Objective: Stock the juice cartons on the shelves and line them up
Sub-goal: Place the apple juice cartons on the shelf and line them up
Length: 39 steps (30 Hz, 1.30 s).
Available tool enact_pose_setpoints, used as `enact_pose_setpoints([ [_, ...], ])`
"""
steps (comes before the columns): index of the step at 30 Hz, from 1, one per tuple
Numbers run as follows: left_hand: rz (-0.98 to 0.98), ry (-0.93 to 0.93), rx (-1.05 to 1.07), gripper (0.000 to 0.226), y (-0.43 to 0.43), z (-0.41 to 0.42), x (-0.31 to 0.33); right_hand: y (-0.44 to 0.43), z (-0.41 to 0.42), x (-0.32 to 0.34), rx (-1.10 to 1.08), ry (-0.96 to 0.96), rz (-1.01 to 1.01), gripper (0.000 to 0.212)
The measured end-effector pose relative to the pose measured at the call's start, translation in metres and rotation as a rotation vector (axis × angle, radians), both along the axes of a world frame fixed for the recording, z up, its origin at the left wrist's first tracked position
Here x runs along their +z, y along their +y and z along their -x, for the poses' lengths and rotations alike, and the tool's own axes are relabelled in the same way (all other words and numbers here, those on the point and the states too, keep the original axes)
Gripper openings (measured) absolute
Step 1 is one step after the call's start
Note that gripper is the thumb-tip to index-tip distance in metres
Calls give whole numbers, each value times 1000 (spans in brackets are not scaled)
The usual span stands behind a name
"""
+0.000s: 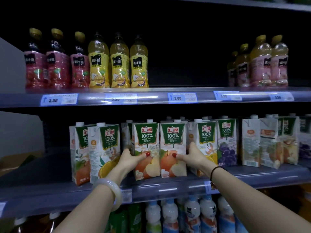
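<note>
Dim shop shelving with grey-blue boards fills the view. On the upper shelf (159,89), from ten o'clock rightwards, stand red-labelled bottles (57,68), yellow bottles (119,68) marked 美汁源, and at two o'clock pink-labelled bottles (262,68). Its edge strip carries price tags (58,100) reading 3.30 and 3.00.

The middle shelf (50,167), bare at its left end, holds the juice cartons. At nine o'clock of the left hand (130,157) stands an orange carton (105,148) printed 汇源 100% ORANGE JUICE. At centre, the left apple carton (146,140) and right apple carton (173,140) stand upright, close side by side, fronts reading 汇源 100% APPLE JUICE 苹果汁. The left hand grips the left one's outer side, thumb on its front. The right hand (191,155) grips the right one likewise. At three o'clock of that hand stands a grape carton (227,142), then sideways-turned cartons (269,142).

At six o'clock, blue-and-white bottles (191,214) stand below.
</note>
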State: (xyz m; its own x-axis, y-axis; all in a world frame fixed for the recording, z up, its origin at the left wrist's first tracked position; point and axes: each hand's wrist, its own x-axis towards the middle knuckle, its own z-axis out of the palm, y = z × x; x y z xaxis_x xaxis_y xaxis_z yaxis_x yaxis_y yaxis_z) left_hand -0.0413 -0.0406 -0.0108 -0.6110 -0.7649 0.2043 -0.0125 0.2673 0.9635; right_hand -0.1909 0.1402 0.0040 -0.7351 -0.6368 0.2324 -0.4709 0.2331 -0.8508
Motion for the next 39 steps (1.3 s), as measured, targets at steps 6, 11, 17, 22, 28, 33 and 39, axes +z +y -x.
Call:
enact_pose_setpoints([
  [6,-25,-20,-30,35,-11,3,-2,-13,7,-8,-38,-58,51,47],
  [11,-87,-48,-78,46,-15,4,-2,-24,10,-15,-108,-52,148,49],
  [17,-88,5,-44,43,-9,1,3,-22,8,-15,-105,-40,242,34],
  [22,-52,53,-30,55,-2,-7,8,-17,2,-18,-131,-52,333,23],
  [28,16,144,-87,77,9,-18,31,5,-13,-1,-141,30,423,14],
  [33,19,162,-172,56,33,-21,35,44,-24,5,-190,75,429,29],
  [39,2,118,-286,53,81,-1,19,111,-26,-12,-266,35,439,16],
])
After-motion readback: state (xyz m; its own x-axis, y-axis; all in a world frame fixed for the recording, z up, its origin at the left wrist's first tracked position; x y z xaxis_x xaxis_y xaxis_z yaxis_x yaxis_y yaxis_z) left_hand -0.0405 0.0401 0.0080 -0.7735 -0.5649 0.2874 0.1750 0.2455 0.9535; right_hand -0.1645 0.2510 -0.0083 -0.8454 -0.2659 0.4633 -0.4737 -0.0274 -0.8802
